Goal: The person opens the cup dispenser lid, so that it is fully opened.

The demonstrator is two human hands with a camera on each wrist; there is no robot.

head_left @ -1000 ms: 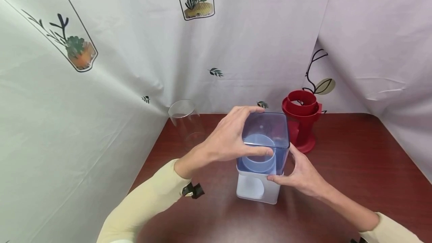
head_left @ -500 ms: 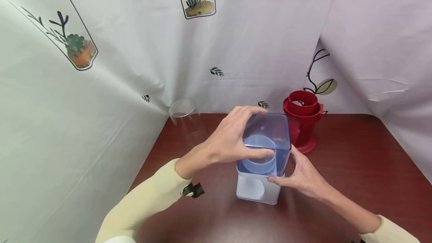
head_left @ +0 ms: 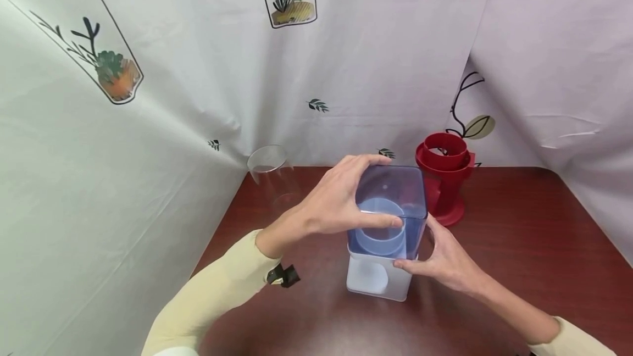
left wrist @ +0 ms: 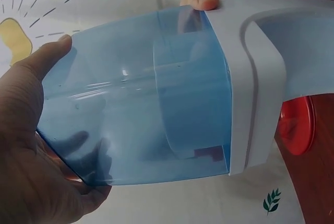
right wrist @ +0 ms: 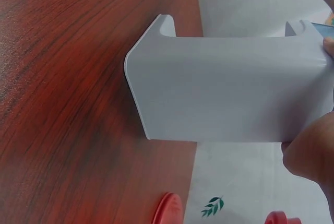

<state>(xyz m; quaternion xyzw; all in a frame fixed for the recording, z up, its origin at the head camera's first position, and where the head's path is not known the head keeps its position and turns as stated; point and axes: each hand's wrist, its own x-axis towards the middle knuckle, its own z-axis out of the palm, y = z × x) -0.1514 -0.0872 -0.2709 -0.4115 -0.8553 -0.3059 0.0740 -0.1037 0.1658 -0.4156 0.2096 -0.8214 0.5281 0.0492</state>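
A clear blue square container (head_left: 390, 188) sits upside down on a white stand (head_left: 395, 284), its closed end up. Through its walls a round inner ring shows. My left hand (head_left: 336, 202) grips the container near its top, thumb across the front and fingers over the far side. In the left wrist view that hand (left wrist: 23, 125) spans the container's closed end. My right hand (head_left: 450, 260) holds the stand's upper part at the right, thumb in front, fingers partly hidden behind. The right wrist view shows the stand's smooth back (right wrist: 224, 88) rising from the table.
A red plastic stand with a round collar (head_left: 447, 180) is just behind the container on the right. At the back left stands a clear glass cylinder (head_left: 269, 172). White printed cloth (head_left: 376, 70) hangs along the back and sides of the dark red table (head_left: 524, 235).
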